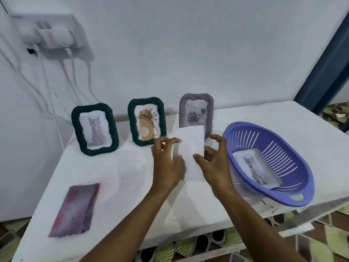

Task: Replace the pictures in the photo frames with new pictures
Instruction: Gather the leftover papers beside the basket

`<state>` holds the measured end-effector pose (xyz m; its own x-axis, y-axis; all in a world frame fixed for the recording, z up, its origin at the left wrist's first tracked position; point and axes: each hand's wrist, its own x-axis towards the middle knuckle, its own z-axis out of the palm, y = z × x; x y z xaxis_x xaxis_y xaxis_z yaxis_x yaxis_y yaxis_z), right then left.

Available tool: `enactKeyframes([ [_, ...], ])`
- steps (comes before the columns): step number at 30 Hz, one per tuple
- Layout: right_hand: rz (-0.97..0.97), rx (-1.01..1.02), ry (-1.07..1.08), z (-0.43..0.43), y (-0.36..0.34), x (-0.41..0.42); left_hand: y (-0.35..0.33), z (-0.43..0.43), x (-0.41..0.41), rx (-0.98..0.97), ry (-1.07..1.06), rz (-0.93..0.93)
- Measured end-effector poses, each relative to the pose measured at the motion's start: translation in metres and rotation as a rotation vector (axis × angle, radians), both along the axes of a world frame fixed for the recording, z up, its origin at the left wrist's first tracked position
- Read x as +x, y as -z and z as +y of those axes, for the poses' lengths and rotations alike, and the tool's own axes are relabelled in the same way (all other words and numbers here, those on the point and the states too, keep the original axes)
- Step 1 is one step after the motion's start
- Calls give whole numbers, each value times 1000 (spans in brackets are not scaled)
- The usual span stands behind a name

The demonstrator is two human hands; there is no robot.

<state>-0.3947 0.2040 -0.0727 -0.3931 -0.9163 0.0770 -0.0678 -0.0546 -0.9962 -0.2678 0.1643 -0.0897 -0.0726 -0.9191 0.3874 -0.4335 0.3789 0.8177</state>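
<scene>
White table (132, 195): white card (190, 148), long axis upright, pinched at side edges by left hand (166, 163) and right hand (217, 163); grey rose frame (196, 112) just behind, at back edge.

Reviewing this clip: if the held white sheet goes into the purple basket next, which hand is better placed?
Right, probably. The right hand pinches the white sheet on the side next to the purple basket; the left hand holds the opposite edge and would have to cross over.
</scene>
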Motion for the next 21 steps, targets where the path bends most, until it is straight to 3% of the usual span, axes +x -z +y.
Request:
enactKeyframes([
  [3,40,-22,-71,5,-1,1,-8,4,3,206,194,187],
  [6,-41,-60,-173,9,-6,3,-12,4,6,290,230,318],
  [12,22,-83,-127,6,7,0,-6,0,7,222,133,197],
  [15,212,-39,68,0,17,-5,3,-2,5,232,184,229],
  [21,206,18,38,-1,40,-15,32,0,1,163,316,133],
])
